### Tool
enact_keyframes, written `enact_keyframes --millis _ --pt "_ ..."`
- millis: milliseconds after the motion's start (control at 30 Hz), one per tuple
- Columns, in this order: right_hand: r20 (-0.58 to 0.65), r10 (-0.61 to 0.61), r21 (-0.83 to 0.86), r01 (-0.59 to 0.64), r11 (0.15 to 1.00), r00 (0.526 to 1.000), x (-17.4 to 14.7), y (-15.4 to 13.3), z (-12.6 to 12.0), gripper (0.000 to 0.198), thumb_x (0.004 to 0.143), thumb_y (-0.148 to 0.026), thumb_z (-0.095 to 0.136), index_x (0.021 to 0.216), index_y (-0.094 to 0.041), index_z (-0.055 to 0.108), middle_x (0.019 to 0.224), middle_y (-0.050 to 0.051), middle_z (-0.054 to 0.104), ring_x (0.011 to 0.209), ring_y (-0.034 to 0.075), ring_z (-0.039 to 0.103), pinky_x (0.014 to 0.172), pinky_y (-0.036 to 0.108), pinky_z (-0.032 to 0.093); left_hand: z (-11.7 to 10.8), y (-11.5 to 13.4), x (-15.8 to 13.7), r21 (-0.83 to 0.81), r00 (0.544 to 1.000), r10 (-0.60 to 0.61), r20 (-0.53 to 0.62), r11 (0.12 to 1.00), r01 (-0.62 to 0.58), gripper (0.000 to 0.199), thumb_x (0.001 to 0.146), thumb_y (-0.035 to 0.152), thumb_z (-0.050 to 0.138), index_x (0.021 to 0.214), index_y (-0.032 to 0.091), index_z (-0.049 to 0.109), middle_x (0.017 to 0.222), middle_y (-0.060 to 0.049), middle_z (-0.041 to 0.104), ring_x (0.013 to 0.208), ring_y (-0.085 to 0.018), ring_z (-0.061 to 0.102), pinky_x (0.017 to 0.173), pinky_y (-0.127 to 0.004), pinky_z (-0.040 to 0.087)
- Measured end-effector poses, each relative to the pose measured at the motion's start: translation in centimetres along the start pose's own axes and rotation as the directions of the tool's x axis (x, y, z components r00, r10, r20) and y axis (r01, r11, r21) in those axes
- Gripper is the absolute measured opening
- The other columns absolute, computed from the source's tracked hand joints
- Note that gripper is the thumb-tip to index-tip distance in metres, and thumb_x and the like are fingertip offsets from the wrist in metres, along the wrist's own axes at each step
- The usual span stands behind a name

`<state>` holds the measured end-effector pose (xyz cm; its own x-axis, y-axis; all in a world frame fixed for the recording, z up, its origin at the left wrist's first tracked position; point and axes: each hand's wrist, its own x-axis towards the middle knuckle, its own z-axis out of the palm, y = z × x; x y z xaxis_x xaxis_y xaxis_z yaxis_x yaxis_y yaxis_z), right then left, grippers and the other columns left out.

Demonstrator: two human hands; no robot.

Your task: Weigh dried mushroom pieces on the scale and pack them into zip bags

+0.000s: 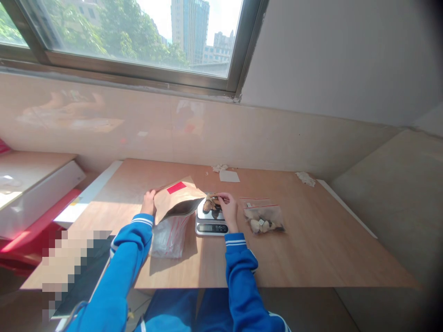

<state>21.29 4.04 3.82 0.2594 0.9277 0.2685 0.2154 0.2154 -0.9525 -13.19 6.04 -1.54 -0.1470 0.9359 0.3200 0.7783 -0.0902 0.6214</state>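
My left hand (148, 203) grips the left edge of a brown kraft paper bag (176, 200) with a red label. The bag is tilted, its dark mouth facing the scale. At the scale's platform, my right hand (229, 211) has its fingers pinched on the dried brown pieces (209, 204) lying there; their exact kind is unclear. The small digital kitchen scale (212, 229) has a grey display and buttons at its front. Below the paper bag lies a stack of clear zip bags (169, 240), partly covered by it.
Right of the scale lies a clear zip bag (265, 219) holding pale and dark dried pieces. A white paper (229, 176) and crumpled tissues (306, 179) lie toward the back of the wooden table (311, 249). A tiled wall and window stand behind; a dark panel (88, 272) is at left.
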Motion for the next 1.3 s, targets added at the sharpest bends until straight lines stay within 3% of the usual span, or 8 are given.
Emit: enact_keyframes --millis 267,667,800,1033,1300 --pt "-0.083 -0.074 -0.068 0.068 0.995 0.994 0.8 0.0 0.1 0.019 0.08 -0.031 0.055 0.085 -0.016 0.065 0.089 0.009 0.067 0.083 0.02 0.063 0.077 0.033 0.052 0.4 -1.5 0.9 -0.009 0.999 -0.04 0.032 0.999 0.04 0.045 0.073 0.024 0.055 0.117 0.016 0.064 0.107 -0.014 0.058 0.105 -0.032 0.056 0.098 -0.046 0.044" --pt "0.029 -0.173 -0.185 0.175 0.967 0.985 0.1 -1.1 1.4 0.019 0.084 -0.028 0.05 0.081 -0.02 0.066 0.088 0.007 0.064 0.083 0.02 0.061 0.073 0.032 0.051 1.0 -1.9 0.5 -0.018 1.0 -0.029 0.0 0.999 0.029 0.044 0.081 0.026 0.049 0.122 0.021 0.061 0.113 -0.012 0.057 0.112 -0.028 0.052 0.1 -0.044 0.044" --pt "0.018 -0.16 -0.113 0.161 0.981 0.987 0.5 -0.8 1.7 0.016 0.082 -0.029 0.053 0.079 -0.02 0.066 0.087 0.006 0.065 0.084 0.019 0.062 0.074 0.032 0.053 1.0 -2.1 0.6 -0.005 0.999 -0.031 0.01 0.999 0.032 0.044 0.079 0.026 0.052 0.121 0.021 0.061 0.111 -0.011 0.058 0.11 -0.028 0.052 0.1 -0.044 0.045" --pt "-0.09 -0.109 -0.091 0.101 0.991 0.99 3.6 0.5 0.0 0.017 0.079 -0.03 0.054 0.08 -0.017 0.065 0.087 0.009 0.068 0.083 0.02 0.064 0.078 0.035 0.052 1.0 -2.7 1.1 0.009 0.998 -0.048 0.035 0.999 0.047 0.044 0.076 0.024 0.054 0.119 0.02 0.062 0.112 -0.012 0.058 0.109 -0.028 0.054 0.099 -0.044 0.045" --pt "0.039 -0.054 -0.083 0.057 0.995 0.998 4.7 1.6 0.7 0.013 0.07 -0.03 0.063 0.078 -0.02 0.062 0.078 0.005 0.068 0.071 0.018 0.063 0.071 0.033 0.052 0.6 -1.5 0.6 0.012 0.999 -0.038 0.008 0.999 0.038 0.044 0.078 0.027 0.051 0.12 0.018 0.062 0.112 -0.013 0.057 0.111 -0.028 0.053 0.1 -0.042 0.044"
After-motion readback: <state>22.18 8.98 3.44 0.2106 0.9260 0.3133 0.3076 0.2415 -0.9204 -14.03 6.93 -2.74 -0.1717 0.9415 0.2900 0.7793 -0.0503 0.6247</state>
